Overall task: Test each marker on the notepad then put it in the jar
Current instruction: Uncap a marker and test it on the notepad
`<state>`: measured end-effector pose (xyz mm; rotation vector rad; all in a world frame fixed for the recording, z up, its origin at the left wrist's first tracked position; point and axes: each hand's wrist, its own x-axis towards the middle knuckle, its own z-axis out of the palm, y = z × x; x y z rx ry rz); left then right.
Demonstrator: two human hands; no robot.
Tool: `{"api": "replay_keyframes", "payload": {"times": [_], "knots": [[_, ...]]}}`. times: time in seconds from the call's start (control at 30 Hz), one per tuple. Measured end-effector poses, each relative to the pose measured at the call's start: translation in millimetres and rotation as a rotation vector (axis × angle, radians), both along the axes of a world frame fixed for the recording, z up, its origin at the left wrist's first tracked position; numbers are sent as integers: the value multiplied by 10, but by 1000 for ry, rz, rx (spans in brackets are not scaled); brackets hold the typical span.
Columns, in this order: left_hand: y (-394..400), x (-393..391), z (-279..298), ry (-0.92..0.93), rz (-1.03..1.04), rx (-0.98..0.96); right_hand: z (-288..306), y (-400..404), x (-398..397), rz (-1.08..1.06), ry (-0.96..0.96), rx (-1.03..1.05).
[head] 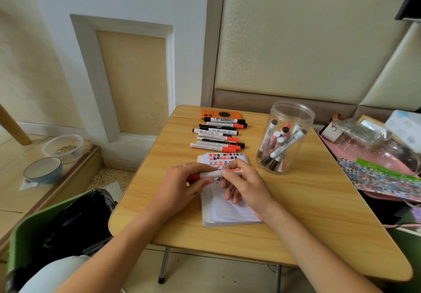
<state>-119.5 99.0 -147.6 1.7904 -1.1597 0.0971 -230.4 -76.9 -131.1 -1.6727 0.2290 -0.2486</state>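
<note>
Left hand [182,184] and right hand [245,182] both pinch marker [216,173], forearms converging.

A small wood-grain folding table [296,201] on metal legs carries everything. At its centre lies a notepad [227,210], its far page covered in red and black test marks. At twelve o'clock — a row of capped markers [218,136], red and black, with an orange case [219,114] beyond. At two o'clock stands a clear plastic jar [286,137] — markers leaning inside.
</note>
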Motion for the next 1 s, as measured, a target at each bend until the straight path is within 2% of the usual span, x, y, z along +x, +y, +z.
{"api": "replay_keyframes", "payload": {"times": [0.7, 0.8, 0.93, 1.0], "knots": [[-10, -19, -4, -58, 21, -33, -6, 42, 7, -58, 24, -61], [-23, 16, -56, -102, 136, -42, -21, 53, 23, -89, 20, -86], [-54, -14, -63, -236, 285, 74, -59, 36, 60, -191, 3, -74], [-60, -9, -70, -214, 398, 103, -68, 27, 70, -216, 1, -59]]}}
